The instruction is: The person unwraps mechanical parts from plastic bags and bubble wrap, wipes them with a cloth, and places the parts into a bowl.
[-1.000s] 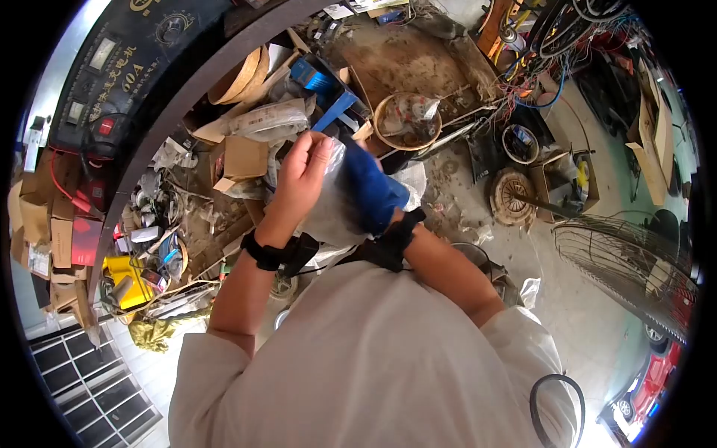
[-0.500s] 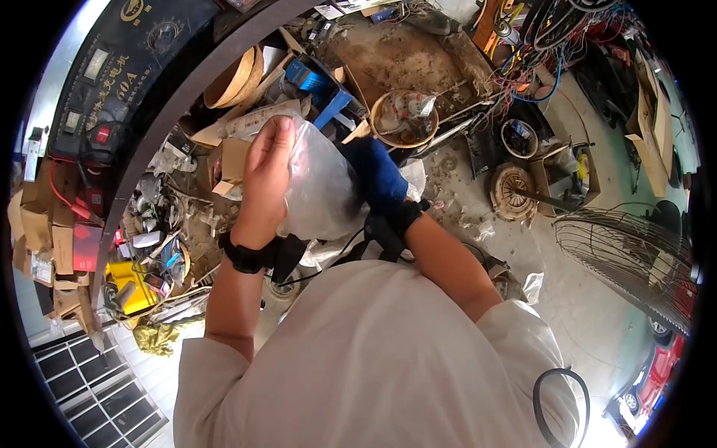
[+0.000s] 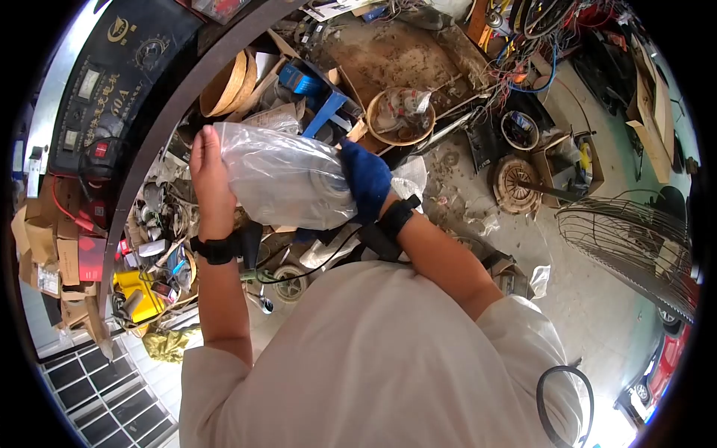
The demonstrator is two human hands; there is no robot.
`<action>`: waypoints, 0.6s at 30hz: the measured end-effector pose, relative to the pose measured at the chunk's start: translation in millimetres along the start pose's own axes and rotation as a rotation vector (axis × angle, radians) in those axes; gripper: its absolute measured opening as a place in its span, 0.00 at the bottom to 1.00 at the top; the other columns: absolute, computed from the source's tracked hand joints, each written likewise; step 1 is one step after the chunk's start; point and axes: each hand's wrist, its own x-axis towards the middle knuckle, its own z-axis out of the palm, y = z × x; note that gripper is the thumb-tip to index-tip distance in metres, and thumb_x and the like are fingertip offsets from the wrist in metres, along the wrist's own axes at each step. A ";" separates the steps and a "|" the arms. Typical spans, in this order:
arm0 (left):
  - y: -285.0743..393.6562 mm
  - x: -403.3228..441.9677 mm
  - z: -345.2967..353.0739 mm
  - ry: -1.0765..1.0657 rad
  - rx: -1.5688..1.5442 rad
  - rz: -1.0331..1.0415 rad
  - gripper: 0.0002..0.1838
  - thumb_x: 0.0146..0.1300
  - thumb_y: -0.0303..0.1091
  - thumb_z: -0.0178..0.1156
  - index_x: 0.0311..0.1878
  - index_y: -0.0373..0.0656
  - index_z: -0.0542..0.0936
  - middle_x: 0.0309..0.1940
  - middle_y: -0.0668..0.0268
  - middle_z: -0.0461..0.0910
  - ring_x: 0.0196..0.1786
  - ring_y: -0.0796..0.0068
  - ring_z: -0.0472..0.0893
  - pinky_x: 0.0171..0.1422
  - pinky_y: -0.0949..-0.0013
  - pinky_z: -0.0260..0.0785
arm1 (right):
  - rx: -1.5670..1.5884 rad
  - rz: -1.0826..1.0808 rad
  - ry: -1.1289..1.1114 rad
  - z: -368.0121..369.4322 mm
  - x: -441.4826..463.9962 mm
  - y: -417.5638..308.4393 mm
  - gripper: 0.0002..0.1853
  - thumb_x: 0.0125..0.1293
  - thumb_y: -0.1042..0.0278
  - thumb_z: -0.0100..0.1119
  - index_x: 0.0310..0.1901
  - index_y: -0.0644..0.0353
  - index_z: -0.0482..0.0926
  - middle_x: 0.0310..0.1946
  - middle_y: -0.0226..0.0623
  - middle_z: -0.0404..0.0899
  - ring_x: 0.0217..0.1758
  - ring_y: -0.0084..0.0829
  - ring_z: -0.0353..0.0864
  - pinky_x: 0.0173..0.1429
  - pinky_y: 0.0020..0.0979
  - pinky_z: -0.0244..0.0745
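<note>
A clear plastic bag [image 3: 276, 175] is stretched out between my two hands above the cluttered floor. My left hand [image 3: 211, 175], bare and with a black band at the wrist, grips the bag's left edge. My right hand [image 3: 366, 181] wears a dark blue glove and is closed on the bag's right end. Round shapes show through the plastic beside the glove, too blurred to name. Behind the bag lie a blue metal part [image 3: 326, 114] and a blue box [image 3: 297, 79].
A round basket [image 3: 401, 140] holding plastic-wrapped items is beyond my right hand. To the right are a rusty disc [image 3: 515, 184], a small bucket [image 3: 519, 131] and a wire fan cage [image 3: 627, 246]. A dark beam [image 3: 153, 138] curves past on the left.
My left hand has moved left and drawn the bag out wide. The gloved right hand has stayed near its place at the bag's other end.
</note>
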 end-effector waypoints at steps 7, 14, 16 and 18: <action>-32.3 13.9 -30.0 0.113 0.521 0.278 0.18 0.68 0.44 0.54 0.51 0.37 0.73 0.41 0.66 0.76 0.45 0.76 0.74 0.50 0.71 0.67 | 0.932 0.385 0.202 3.5 -1.0 -11.6 0.19 0.71 0.51 0.46 0.42 0.62 0.77 0.28 0.28 0.75 0.31 0.20 0.68 0.40 0.25 0.67; -12.7 -83.6 42.2 -0.288 0.332 -0.175 0.25 0.66 0.45 0.55 0.57 0.36 0.68 0.45 0.62 0.76 0.48 0.68 0.76 0.58 0.65 0.65 | 1.089 0.050 0.427 -2.4 -7.8 -46.4 0.13 0.72 0.58 0.45 0.45 0.59 0.74 0.31 0.23 0.70 0.32 0.16 0.65 0.38 0.21 0.65; -26.6 -77.5 54.2 -0.301 -0.095 -0.402 0.25 0.68 0.47 0.50 0.60 0.38 0.67 0.50 0.61 0.75 0.53 0.68 0.75 0.61 0.64 0.64 | 0.648 -0.232 0.384 4.5 -22.2 -44.4 0.11 0.70 0.65 0.46 0.45 0.62 0.72 0.35 0.38 0.74 0.38 0.30 0.73 0.45 0.29 0.69; -11.8 -58.1 65.1 -0.412 -0.680 -0.668 0.26 0.71 0.50 0.44 0.64 0.43 0.65 0.59 0.59 0.70 0.61 0.68 0.71 0.65 0.63 0.62 | 0.425 -0.600 0.270 8.2 -21.6 -32.6 0.11 0.69 0.65 0.46 0.43 0.64 0.72 0.38 0.44 0.75 0.45 0.35 0.74 0.50 0.33 0.68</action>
